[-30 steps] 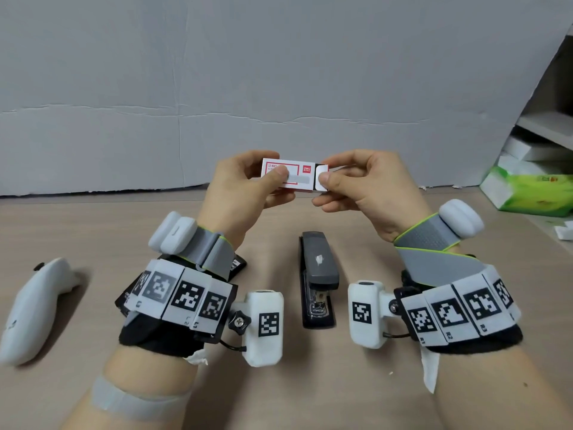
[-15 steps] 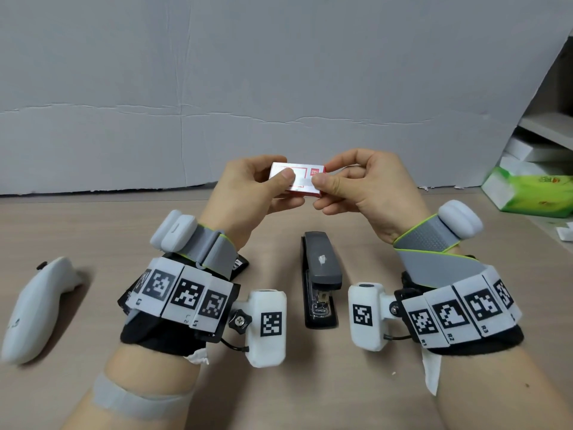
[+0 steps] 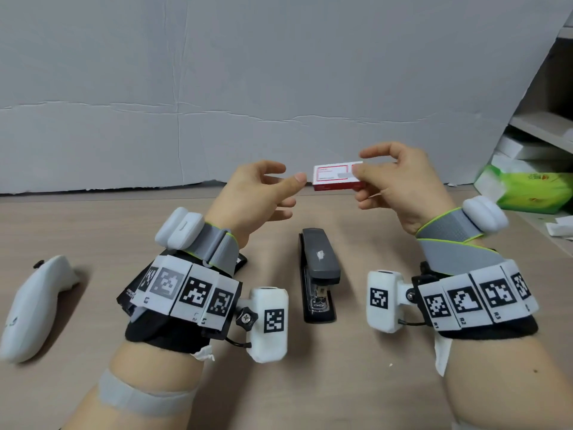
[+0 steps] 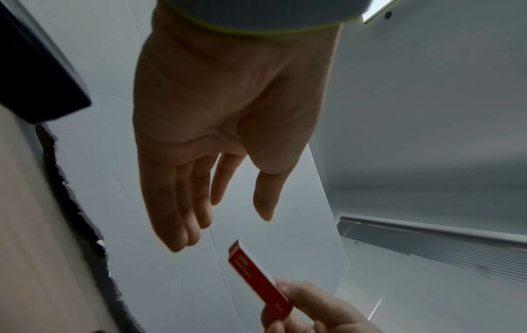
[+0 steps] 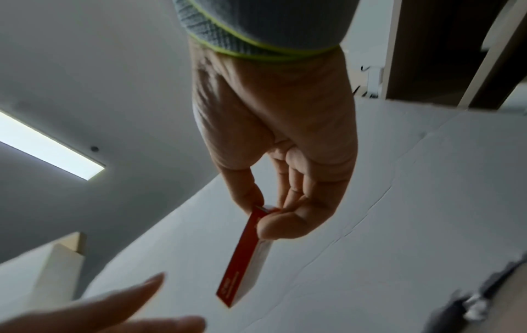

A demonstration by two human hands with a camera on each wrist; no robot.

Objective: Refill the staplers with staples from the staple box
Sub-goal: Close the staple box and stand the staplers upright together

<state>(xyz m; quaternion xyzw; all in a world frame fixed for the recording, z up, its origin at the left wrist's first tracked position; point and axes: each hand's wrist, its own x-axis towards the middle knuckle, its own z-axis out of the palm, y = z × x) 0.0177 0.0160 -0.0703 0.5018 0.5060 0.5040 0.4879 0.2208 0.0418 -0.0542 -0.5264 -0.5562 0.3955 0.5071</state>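
A: Where are the staplers?

B: One stapler [image 3: 317, 273] lies on the desk [image 3: 356, 383] between the wrists, long axis front to back. Another dark item is hidden under the left wrist.

A: The staple box [image 3: 334, 177]?

B: Farther out, held level, pinched by the right hand [image 3: 400, 187]. The left hand [image 3: 257, 193] is empty, fingers apart, just beside it.

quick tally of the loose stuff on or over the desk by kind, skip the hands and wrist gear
staplers: 2, one in plain view and one mostly hidden under the left wrist
staple box: 1, pinched in the right hand
white handheld controller: 1
green tissue pack: 1
total: 5
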